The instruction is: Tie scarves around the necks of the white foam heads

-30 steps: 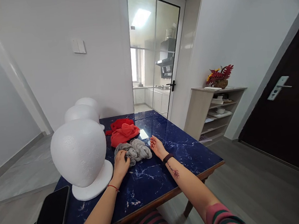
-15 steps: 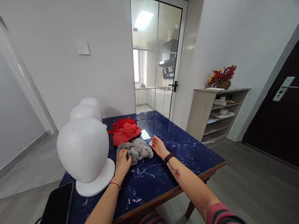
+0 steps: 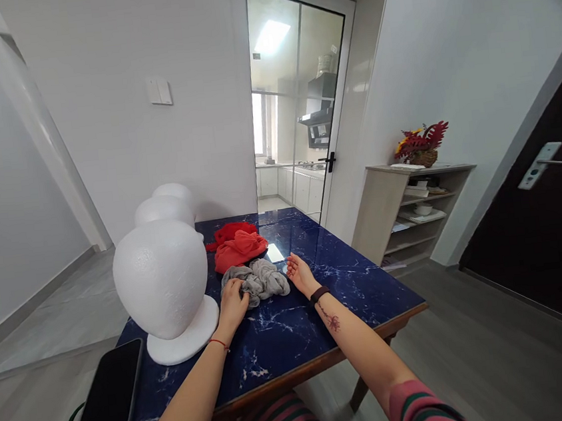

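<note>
Grey cloth [image 3: 268, 281] lies against the left hand [image 3: 232, 302], near the right hand [image 3: 302, 277].

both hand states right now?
Left hand: fingers curled over the grey cloth; whether gripping can't be told.
Right hand: open, fingers loosely curled, nothing visibly held.

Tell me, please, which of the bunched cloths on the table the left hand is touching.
The grey cloth, nearest the person: the left hand is on its left end, while the red cloths lie beyond it, untouched.
</note>
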A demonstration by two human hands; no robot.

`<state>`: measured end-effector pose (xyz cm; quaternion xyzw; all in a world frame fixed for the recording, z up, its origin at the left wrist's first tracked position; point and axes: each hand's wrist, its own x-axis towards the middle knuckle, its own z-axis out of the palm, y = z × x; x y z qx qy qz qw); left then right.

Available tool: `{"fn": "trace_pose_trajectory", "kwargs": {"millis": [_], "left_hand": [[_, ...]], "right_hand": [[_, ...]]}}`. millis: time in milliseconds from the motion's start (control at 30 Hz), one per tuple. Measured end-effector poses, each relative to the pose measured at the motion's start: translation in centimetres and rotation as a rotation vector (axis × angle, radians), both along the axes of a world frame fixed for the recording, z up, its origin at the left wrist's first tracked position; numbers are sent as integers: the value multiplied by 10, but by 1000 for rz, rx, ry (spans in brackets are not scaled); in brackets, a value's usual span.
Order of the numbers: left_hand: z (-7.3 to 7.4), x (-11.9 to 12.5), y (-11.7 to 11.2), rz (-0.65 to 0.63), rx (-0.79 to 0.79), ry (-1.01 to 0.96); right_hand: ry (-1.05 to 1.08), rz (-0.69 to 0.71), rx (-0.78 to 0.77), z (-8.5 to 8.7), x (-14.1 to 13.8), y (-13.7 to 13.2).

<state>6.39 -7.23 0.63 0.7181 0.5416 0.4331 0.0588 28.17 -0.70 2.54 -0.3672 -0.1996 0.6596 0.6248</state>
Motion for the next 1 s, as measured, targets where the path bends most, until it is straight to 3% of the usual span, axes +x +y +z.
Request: {"fn": "trace_pose_trajectory", "kwargs": {"millis": [1000], "left_hand": [[-2, 2, -1, 26, 8, -5]], "right_hand": [[19, 7, 23, -8, 3, 5]]}}
